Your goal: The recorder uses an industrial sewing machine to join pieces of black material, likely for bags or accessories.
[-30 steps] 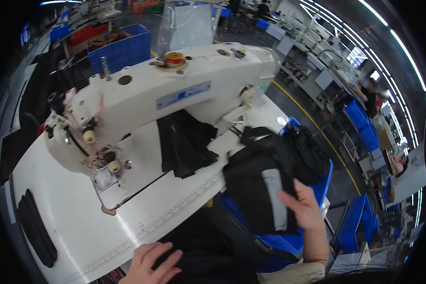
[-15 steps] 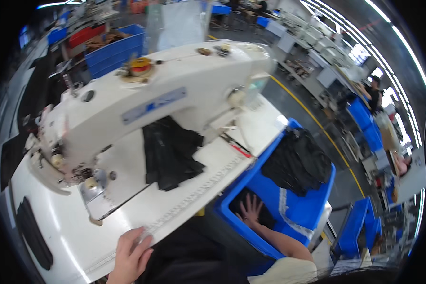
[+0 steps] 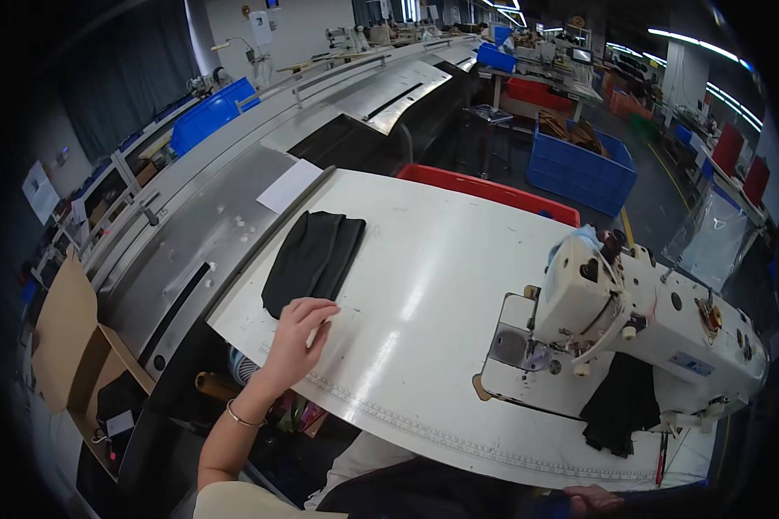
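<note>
My left hand [image 3: 303, 333], fingers loosely bent and apart, holds nothing, just short of a stack of folded black fabric pieces [image 3: 313, 259] on the white sewing table [image 3: 424, 285]. My right hand [image 3: 590, 497] shows only in part at the table's lower edge; what it holds is unclear. A white industrial sewing machine [image 3: 580, 294] stands on the table's right, with more black fabric [image 3: 619, 406] bunched under its arm. A slim red-and-black tool [image 3: 662, 457] lies near the table's lower right corner.
A long metal conveyor track [image 3: 173, 251] runs along the left, with a sheet of white paper [image 3: 281, 183]. An open cardboard box [image 3: 69, 337] is at lower left. A red bin [image 3: 485, 189], a blue crate [image 3: 576, 173] and a clear plastic bag [image 3: 710, 242] are beyond the table.
The view has swung left. The black garment piece held by my right hand a second ago left it for the blue bin by half a second ago. My left hand has moved toward the folded stack.
</note>
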Available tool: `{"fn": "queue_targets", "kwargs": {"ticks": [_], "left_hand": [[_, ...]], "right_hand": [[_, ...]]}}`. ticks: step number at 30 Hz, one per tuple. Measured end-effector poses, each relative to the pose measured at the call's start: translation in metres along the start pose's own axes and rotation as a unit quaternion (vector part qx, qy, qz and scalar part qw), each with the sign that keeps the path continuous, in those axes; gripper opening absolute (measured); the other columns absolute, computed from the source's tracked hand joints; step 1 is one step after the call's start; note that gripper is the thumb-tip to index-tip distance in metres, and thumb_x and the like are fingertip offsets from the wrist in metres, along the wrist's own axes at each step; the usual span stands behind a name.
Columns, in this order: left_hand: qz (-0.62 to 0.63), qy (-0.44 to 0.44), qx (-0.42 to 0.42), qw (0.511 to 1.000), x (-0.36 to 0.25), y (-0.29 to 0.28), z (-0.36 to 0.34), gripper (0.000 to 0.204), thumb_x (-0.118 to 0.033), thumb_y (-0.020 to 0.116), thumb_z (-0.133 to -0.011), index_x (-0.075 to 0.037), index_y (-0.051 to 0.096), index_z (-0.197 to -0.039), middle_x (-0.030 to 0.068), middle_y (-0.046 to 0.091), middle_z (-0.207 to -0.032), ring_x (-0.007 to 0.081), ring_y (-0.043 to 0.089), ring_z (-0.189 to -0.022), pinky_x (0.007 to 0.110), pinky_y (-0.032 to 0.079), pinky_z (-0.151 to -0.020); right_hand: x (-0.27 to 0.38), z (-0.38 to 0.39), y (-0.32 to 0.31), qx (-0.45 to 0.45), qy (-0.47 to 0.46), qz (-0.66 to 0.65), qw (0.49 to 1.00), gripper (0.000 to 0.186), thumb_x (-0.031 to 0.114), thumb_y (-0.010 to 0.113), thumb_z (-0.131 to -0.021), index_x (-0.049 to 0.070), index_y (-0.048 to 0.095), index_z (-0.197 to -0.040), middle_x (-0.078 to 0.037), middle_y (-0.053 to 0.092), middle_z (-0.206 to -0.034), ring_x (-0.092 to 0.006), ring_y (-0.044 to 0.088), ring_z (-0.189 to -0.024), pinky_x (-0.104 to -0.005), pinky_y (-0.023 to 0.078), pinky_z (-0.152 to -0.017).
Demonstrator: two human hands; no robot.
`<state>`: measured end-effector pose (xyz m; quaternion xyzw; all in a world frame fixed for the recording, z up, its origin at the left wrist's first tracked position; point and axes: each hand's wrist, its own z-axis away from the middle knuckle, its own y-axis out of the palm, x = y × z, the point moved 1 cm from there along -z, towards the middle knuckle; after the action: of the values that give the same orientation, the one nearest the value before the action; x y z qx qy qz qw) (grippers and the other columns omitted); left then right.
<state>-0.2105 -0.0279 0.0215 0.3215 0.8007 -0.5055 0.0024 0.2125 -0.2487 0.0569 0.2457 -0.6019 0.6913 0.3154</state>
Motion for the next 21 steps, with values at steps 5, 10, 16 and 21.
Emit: {"fn": "queue_targets", "kwargs": {"ticks": [5,10,16,21], "left_hand": [[0.045,-0.090,-0.016,0.995,0.095,-0.020,0.023,0.026,0.006,0.059,-0.078,0.000,0.061,-0.103,0.0081,0.062,-0.110,0.0314,0.055,-0.111,0.038,0.039,-0.099],[-0.092,0.009,-0.109,0.990,0.092,-0.023,0.013,0.026,0.007,0.059,-0.071,0.000,0.059,-0.095,0.0087,0.061,-0.102,0.0281,0.058,-0.094,0.038,0.045,-0.088],[-0.147,0.089,-0.128,0.977,0.067,-0.012,0.006,0.041,0.003,0.061,-0.066,-0.002,0.059,-0.107,0.0090,0.056,-0.113,0.0309,0.051,-0.108,0.042,0.043,-0.092],[-0.024,0.019,-0.033,0.999,0.065,0.000,0.016,0.063,0.002,0.063,-0.067,0.001,0.048,-0.128,0.0120,0.053,-0.129,0.0307,0.047,-0.123,0.039,0.041,-0.097]], "right_hand": [[0.049,-0.096,0.103,0.057,-0.265,-0.124,0.955,0.036,0.029,0.051,-0.095,-0.002,0.057,-0.111,-0.021,0.057,-0.111,-0.0322,0.058,-0.111,-0.0411,0.047,-0.099],[0.194,-0.214,0.181,-0.008,-0.540,0.023,0.841,0.048,0.018,0.064,-0.084,-0.004,0.051,-0.124,-0.021,0.048,-0.129,-0.0347,0.048,-0.120,-0.0389,0.045,-0.094],[0.246,-0.304,0.280,0.212,-0.310,-0.028,0.926,0.034,0.023,0.054,-0.090,-0.007,0.061,-0.105,-0.022,0.064,-0.098,-0.0376,0.061,-0.095,-0.0381,0.048,-0.082],[0.216,-0.323,0.292,0.342,0.070,-0.501,0.792,0.040,0.032,0.048,-0.097,-0.004,0.056,-0.114,-0.010,0.062,-0.109,-0.0198,0.060,-0.094,-0.0319,0.047,-0.082]]}}
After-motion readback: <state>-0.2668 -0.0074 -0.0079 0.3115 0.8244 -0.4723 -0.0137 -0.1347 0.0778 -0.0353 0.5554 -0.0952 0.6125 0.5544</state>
